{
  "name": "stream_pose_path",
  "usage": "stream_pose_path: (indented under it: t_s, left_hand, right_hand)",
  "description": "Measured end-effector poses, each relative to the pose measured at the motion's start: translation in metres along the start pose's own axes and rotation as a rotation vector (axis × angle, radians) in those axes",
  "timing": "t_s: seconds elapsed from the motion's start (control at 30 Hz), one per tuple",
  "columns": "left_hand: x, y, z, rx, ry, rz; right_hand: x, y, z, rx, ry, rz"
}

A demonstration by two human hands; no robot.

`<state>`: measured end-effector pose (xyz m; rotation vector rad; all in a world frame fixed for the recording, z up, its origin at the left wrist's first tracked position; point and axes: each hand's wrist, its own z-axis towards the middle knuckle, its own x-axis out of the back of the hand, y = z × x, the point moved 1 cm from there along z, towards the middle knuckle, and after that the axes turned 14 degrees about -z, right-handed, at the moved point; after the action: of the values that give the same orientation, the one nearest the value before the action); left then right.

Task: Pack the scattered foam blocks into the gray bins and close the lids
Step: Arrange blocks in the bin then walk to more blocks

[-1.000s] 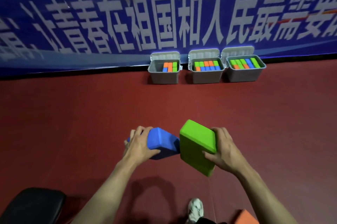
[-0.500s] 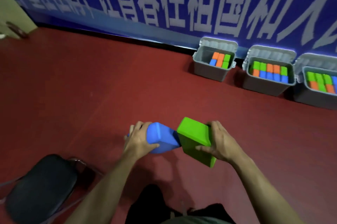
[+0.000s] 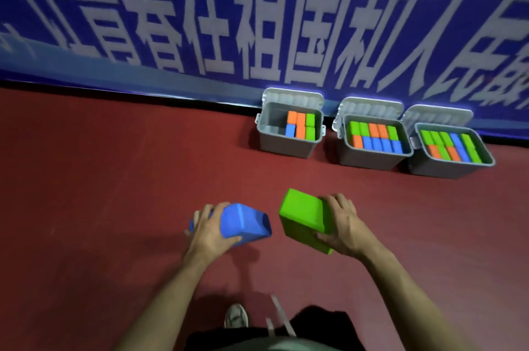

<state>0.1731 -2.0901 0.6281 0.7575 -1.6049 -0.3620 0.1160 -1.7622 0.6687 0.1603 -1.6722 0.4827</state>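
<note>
Red floor (image 3: 114, 179): my left hand (image 3: 207, 229) grips a blue foam block (image 3: 243, 220), my right hand (image 3: 342, 224) a green foam block (image 3: 303, 219); blocks now separated, bins closer; left bin (image 3: 286, 147) has room.

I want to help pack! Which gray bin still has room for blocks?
The leftmost gray plastic bin has a bare left half beside its orange, blue and green foam blocks. The middle gray bin and rightmost gray bin look crowded.

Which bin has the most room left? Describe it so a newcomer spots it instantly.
Find the blue banner with white characters along the far wall; three open gray bins stand in a row on the red floor below it. Take the leftmost bin. Unlike its two neighbours, packed across, it holds only a few blocks, its left side bare.
</note>
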Motion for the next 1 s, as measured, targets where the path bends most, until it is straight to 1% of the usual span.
stream_pose_path:
  t_s: [0.07, 0.1, 0.2, 0.27, 0.33, 0.43, 0.53, 0.6, 0.67, 0.73, 0.9, 1.0]
  left_hand:
    - [0.012, 0.009, 0.049, -0.042, -0.039, 0.038]
    - [0.015, 0.012, 0.074, -0.058, -0.056, 0.04]
    - [0.025, 0.017, 0.148, -0.079, -0.11, 0.039]
    - [0.028, 0.017, 0.198, -0.104, -0.12, 0.042]
    - [0.031, 0.02, 0.241, -0.108, -0.127, 0.064]
    - [0.042, 0.025, 0.318, -0.069, -0.109, 0.081]
    - [0.052, 0.028, 0.385, -0.1, -0.055, 0.086]
    - [0.062, 0.045, 0.425, -0.052, -0.042, 0.081]
    - [0.069, 0.059, 0.465, -0.028, -0.042, 0.114]
    - [0.074, 0.061, 0.505, -0.038, -0.05, 0.098]
    - [0.08, 0.05, 0.617, -0.092, -0.121, 0.076]
    - [0.075, 0.036, 0.698, -0.124, -0.237, 0.06]
  right_hand:
    - [0.0, 0.005, 0.032, -0.024, 0.037, -0.083]
    - [0.0, 0.008, 0.046, -0.063, 0.063, -0.076]
    - [0.006, 0.021, 0.092, -0.166, 0.092, 0.019]
    - [0.003, 0.036, 0.124, -0.188, 0.095, 0.086]
    - [-0.001, 0.052, 0.165, -0.184, 0.096, 0.099]
    - [0.002, 0.075, 0.243, -0.196, 0.091, 0.131]
    - [0.007, 0.088, 0.319, -0.215, 0.095, 0.19]
    - [0.01, 0.097, 0.371, -0.208, 0.099, 0.204]
    - [0.01, 0.108, 0.422, -0.223, 0.057, 0.188]
    - [0.013, 0.116, 0.469, -0.221, 0.036, 0.18]
    - [0.014, 0.121, 0.569, -0.267, 0.06, 0.181]
    - [0.007, 0.122, 0.621, -0.31, 0.08, 0.142]
